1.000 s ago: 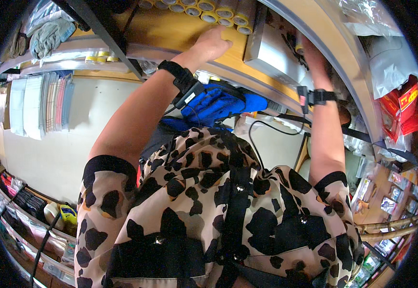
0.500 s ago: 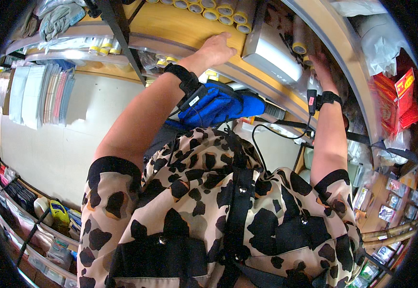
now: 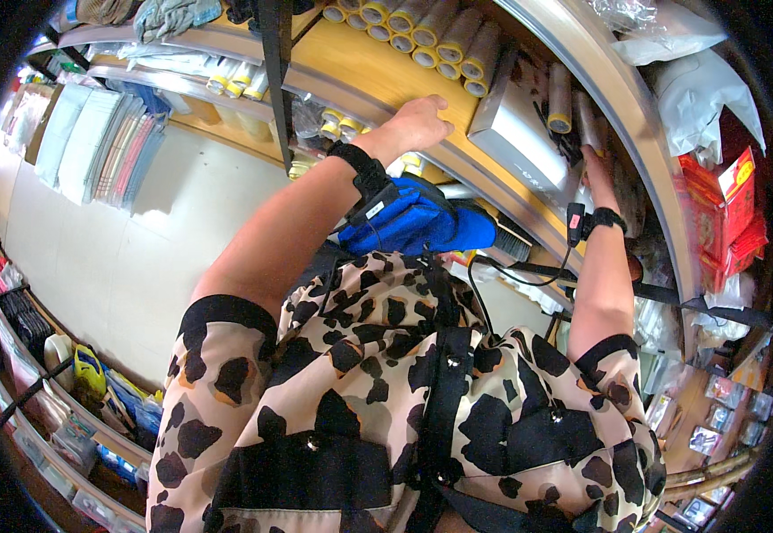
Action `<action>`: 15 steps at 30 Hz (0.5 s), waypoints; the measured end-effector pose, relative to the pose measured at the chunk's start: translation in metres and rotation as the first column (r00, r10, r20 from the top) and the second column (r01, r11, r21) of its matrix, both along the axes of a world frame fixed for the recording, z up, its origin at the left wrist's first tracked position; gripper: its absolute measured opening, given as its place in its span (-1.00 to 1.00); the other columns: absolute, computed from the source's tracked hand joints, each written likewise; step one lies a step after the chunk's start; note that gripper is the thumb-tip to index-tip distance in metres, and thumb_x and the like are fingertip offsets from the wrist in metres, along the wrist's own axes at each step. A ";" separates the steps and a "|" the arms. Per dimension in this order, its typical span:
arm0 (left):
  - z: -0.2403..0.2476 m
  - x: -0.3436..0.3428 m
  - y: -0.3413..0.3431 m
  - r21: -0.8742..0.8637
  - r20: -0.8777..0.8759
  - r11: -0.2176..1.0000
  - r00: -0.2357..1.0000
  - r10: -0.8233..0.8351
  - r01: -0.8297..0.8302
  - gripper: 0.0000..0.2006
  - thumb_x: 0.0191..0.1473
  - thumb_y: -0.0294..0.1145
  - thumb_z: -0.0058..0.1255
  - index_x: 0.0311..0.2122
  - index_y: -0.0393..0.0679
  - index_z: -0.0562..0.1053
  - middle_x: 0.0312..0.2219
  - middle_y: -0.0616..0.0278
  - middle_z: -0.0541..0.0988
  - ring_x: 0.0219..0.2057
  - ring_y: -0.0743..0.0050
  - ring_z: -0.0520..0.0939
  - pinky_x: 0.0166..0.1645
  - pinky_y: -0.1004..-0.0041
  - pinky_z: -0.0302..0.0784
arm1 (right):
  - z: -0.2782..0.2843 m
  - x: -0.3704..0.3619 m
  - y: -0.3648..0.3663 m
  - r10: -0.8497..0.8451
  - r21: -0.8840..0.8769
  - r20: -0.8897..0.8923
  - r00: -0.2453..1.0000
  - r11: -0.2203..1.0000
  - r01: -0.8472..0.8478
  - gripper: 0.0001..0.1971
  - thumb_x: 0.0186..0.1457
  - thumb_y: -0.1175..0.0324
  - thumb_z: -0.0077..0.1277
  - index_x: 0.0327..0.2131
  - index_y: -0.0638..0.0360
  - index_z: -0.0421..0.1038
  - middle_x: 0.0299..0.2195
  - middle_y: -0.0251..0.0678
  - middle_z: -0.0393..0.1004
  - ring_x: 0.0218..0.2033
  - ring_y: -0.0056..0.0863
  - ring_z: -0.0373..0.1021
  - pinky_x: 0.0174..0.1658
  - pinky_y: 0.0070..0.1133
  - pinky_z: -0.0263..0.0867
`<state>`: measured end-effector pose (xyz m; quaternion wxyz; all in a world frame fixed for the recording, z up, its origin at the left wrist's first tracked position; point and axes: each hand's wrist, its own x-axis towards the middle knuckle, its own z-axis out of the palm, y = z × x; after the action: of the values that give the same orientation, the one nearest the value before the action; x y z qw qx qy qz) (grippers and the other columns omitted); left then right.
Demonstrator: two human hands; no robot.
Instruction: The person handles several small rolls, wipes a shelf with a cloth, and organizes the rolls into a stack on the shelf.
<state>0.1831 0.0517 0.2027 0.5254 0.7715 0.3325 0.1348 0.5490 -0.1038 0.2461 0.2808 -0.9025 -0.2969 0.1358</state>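
My left hand (image 3: 417, 124) is open over the front edge of the wooden shelf (image 3: 364, 62), its fingers loosely apart and nothing in them. Farther back on that shelf lie stacked clear rolls with yellow ends (image 3: 426, 37). A silver-grey box (image 3: 519, 142) sits between my two hands. Beyond its right side, my right hand (image 3: 597, 173) reaches into the shelf, close to the near end of a clear roll (image 3: 589, 123). Another yellow-ended roll (image 3: 560, 102) lies just left of that one. Shadow and clutter partly hide the right fingers, so their grip is unclear.
A blue bag (image 3: 431, 218) hangs below the shelf edge. Red packets (image 3: 719, 218) and white plastic bags (image 3: 706, 93) are at the right. Folded cloths (image 3: 93, 147) stand at the left. A black upright post (image 3: 277, 80) divides the shelving. A cable (image 3: 528, 277) runs from my right wrist.
The view has shifted, so shelf, box and rolls appear lower and farther right. Both hands keep about the same places beside the box. The left hand stays open.
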 end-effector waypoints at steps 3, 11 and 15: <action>-0.010 0.013 0.002 0.020 0.034 1.000 0.999 -0.022 0.022 -0.48 -0.13 -0.22 -0.04 -0.04 -0.25 0.24 -0.14 -0.08 0.36 -0.11 0.13 0.39 -0.01 0.45 0.24 | 0.008 0.014 -0.024 -0.050 0.167 0.061 0.997 0.985 0.039 -0.40 -0.16 0.00 -0.02 -0.07 0.13 0.15 -0.34 -0.36 0.30 -0.46 -0.62 0.24 -0.56 -0.69 0.15; 0.041 0.039 -0.024 -0.248 0.317 0.955 0.945 -0.082 0.166 -0.27 -0.15 -0.05 0.00 0.05 -0.32 0.06 -0.14 -0.09 0.34 -0.11 0.18 0.39 -0.10 0.43 0.34 | 0.071 -0.160 0.002 0.042 0.185 0.118 0.992 0.981 -0.063 -0.40 -0.21 0.12 0.05 -0.10 0.28 0.17 -0.41 -0.26 0.38 -0.47 -0.48 0.31 -0.43 -0.60 0.26; 0.072 0.046 -0.044 -0.467 0.502 0.865 0.860 0.090 0.182 -0.37 -0.12 -0.11 0.01 -0.02 -0.32 0.13 -0.22 0.02 0.39 -0.22 0.36 0.43 -0.24 0.45 0.40 | 0.039 -0.209 0.026 0.318 0.321 0.246 0.916 0.865 -0.386 -0.51 -0.30 0.35 0.14 -0.21 0.26 0.23 -0.35 -0.16 0.39 -0.36 -0.41 0.34 -0.28 -0.54 0.26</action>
<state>0.2296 0.0074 0.2750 0.7783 0.5539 0.1862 0.2297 0.3399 -0.0782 0.2851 0.3842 -0.7737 -0.5018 0.0433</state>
